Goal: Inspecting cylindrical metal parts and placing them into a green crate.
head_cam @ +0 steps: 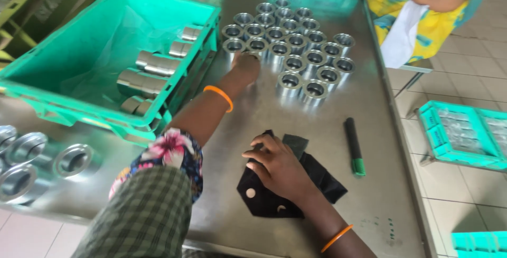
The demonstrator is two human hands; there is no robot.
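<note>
The steel table (243, 205) fills most of the view and it carries everything else. On its left part lies a large green crate (68, 78), tilted towards the person, with several metal cylinders (156, 63) lying on their sides along its right wall. In the far middle of the table stands a group of shiny metal rings (296, 41), upright and packed close, many of them touching each other. The person's left hand (245, 67) is stretched out to the near left edge of this group and rests on one ring there; the fingers are curled over it, but it cannot be told if they really grip it. The right hand (277, 168) lies nearer to the person, open and flat, pressing on a black cloth (317, 184) which is spread on the table. Just right of the cloth lies a black marker with green cap (354, 146), apart from the rings. At the near left edge some bigger metal rings (31, 157) lie.
</note>
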